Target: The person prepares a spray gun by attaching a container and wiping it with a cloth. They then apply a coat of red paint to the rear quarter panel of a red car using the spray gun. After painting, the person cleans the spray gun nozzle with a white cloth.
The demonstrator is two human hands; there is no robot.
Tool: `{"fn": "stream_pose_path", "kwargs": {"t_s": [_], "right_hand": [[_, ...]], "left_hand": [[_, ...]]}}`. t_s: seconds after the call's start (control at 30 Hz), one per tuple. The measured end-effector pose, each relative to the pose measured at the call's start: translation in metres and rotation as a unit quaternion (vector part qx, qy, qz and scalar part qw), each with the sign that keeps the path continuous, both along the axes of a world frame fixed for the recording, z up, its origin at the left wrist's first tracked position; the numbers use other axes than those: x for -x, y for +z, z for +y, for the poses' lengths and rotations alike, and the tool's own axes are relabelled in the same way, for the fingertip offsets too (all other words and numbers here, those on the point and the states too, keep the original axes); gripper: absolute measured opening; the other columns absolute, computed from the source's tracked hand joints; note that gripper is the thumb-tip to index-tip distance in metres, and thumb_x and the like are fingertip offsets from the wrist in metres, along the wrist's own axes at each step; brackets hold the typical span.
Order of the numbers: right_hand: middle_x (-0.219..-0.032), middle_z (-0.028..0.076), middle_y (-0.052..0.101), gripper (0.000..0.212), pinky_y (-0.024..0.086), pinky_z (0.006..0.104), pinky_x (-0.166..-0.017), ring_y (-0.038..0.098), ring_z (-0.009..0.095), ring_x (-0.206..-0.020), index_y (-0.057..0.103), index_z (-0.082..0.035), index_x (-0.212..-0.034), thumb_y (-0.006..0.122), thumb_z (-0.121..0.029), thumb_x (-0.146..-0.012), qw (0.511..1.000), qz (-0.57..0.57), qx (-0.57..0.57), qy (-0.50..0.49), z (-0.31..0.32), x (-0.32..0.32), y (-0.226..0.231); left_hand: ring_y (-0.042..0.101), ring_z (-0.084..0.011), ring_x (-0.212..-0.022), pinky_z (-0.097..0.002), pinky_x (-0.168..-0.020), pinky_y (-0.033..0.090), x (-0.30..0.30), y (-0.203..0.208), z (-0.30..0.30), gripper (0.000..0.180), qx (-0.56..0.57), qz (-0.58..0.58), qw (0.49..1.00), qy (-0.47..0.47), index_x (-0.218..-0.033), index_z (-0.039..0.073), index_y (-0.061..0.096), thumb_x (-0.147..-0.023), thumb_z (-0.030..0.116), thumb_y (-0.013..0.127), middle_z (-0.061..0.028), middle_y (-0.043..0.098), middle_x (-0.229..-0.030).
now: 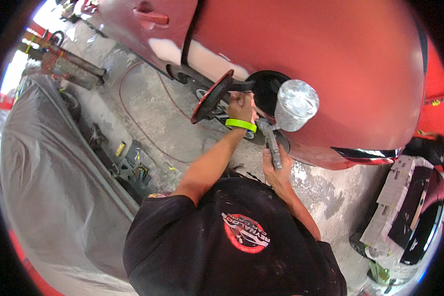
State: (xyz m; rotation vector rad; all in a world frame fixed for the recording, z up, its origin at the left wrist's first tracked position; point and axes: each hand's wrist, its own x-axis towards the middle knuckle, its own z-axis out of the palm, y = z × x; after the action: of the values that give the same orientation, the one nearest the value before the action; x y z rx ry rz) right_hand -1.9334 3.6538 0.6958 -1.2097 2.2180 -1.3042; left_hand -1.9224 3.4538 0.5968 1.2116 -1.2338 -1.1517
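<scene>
My right hand [276,170] is wrapped round the grey handle of a spray gun [270,140]. On top of the gun sits a whitish paint-smeared cup [297,103], in front of the red car body [330,64]. The car's round fuel door [213,96] stands swung out, dark on its inner side, beside the black fuel filler recess [269,91]. Between door and recess, my left hand [240,107] is closed, a yellow-green band round its wrist. Something pinkish shows at its fingers, too little of it to name.
A grey cover [54,182] drapes a large shape at the left. A thin red hose [133,118] loops over the concrete floor. At the right lies a bumper-like part [417,217] with paper on it. Small tools [135,165] lie beside the cover. A metal stand [64,64] is at the upper left.
</scene>
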Motion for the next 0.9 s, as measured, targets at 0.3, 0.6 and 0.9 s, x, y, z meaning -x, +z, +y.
{"fn": "stream_pose_path", "kwargs": {"t_s": [0.3, 0.6, 0.9], "right_hand": [[-0.065, 0.006, 0.058, 0.035, 0.045, 0.0312, -0.054, 0.053, 0.01, -0.058, 0.065, 0.004, -0.104, 0.063, -0.031, -0.097, 0.998, 0.033, 0.047, -0.027, 0.03, 0.004, 0.002], [-0.075, 0.011, 0.066, 0.032, 0.051, 0.0335, -0.062, 0.063, 0.014, -0.069, 0.064, 0.003, -0.116, 0.062, -0.022, -0.095, 0.991, -0.09, 0.023, -0.1, 0.06, 0.0, 0.003], [-0.08, 0.016, 0.069, 0.032, 0.053, 0.0341, -0.063, 0.068, 0.017, -0.072, 0.065, 0.004, -0.113, 0.066, -0.021, -0.093, 0.997, -0.033, 0.031, -0.063, 0.031, -0.004, 0.008]], "left_hand": [[0.053, -0.017, -0.048, -0.0337, -0.044, 0.046, 0.023, 0.004, 0.053, 0.044, -0.242, 0.237, 0.94, -0.041, -0.075, 0.006, 0.052, -0.093, 0.045, 0.062, -0.0069, 0.055, -0.059], [0.055, -0.0175, -0.059, -0.0342, -0.056, 0.047, 0.026, 0.016, 0.077, 0.03, -0.468, 0.226, 0.819, -0.243, -0.076, 0.003, 0.064, -0.089, 0.03, 0.063, -0.0052, 0.059, -0.068], [0.068, -0.0197, -0.077, -0.0355, -0.068, 0.055, -0.047, -0.056, 0.083, 0.033, -0.193, 0.06, 0.898, -0.391, -0.116, 0.003, 0.055, -0.091, 0.022, 0.064, -0.0105, 0.072, -0.09]]}}
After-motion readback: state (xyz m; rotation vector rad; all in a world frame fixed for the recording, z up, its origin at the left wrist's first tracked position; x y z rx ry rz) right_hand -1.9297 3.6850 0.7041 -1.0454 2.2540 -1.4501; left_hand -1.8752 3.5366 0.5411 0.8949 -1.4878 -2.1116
